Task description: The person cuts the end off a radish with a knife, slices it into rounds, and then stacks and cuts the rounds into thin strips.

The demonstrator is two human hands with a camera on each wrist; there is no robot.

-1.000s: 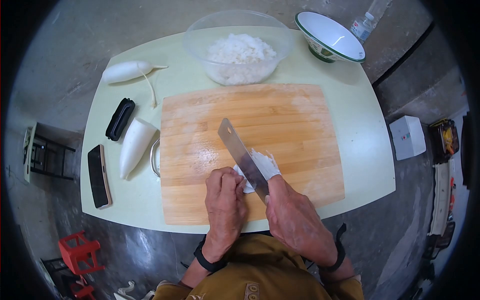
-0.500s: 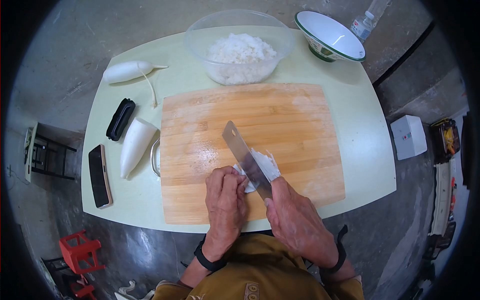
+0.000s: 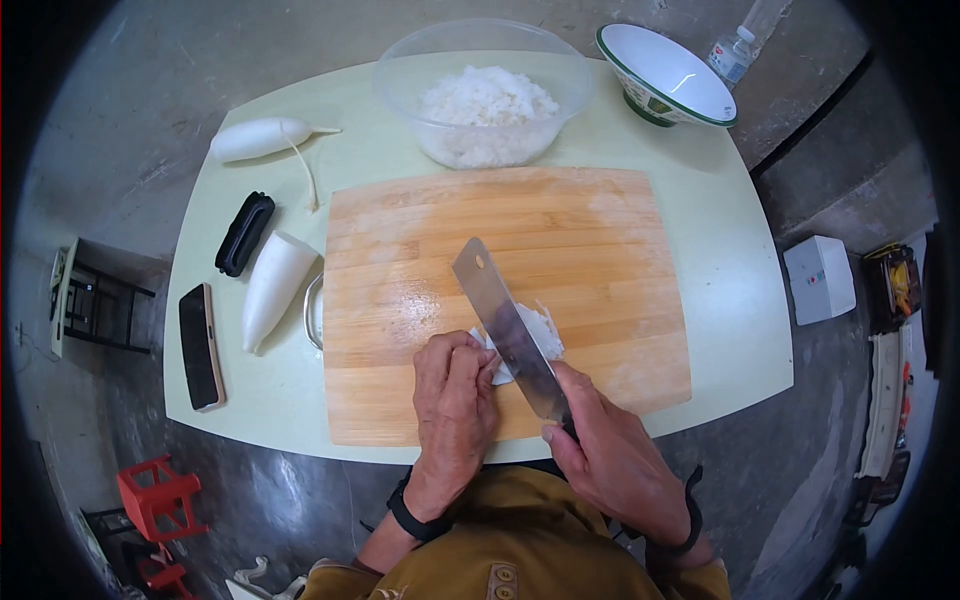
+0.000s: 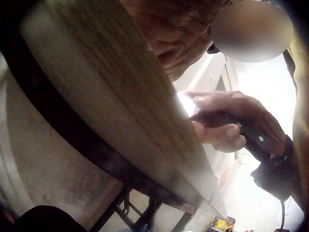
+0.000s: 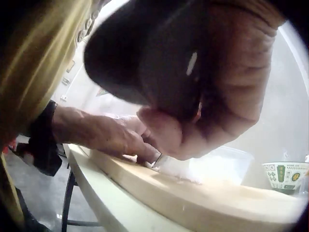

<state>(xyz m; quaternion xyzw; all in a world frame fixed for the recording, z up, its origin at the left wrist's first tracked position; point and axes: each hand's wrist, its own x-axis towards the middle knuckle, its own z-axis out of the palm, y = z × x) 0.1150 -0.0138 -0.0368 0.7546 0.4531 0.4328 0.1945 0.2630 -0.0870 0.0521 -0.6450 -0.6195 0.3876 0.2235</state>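
Observation:
On the wooden cutting board (image 3: 390, 250), my left hand (image 3: 455, 405) has its fingertips curled against a piece of white radish (image 3: 501, 375), mostly hidden by the hand and blade. My right hand (image 3: 620, 460) grips a cleaver (image 3: 510, 340), its broad blade slanting away to the upper left, beside the left fingertips. Cut white radish strips (image 3: 545, 333) lie just right of the blade. The cleaver's black handle (image 5: 145, 63) fills the top of the right wrist view, wrapped by the right fingers. From the left wrist, the handle (image 4: 251, 135) shows in the right hand too.
Behind the board stands a clear plastic bowl (image 3: 400, 80) of white shreds, with a green-rimmed bowl (image 3: 670, 75) to its right. Left of the board lie a cut radish (image 3: 277, 285), a whole radish (image 3: 255, 142), a black case (image 3: 245, 235) and a phone (image 3: 201, 345).
My right hand and the cleaver have shifted slightly rightward, and the right thumb has come back from the blade, showing more of its heel. The left hand stays nearly where it was.

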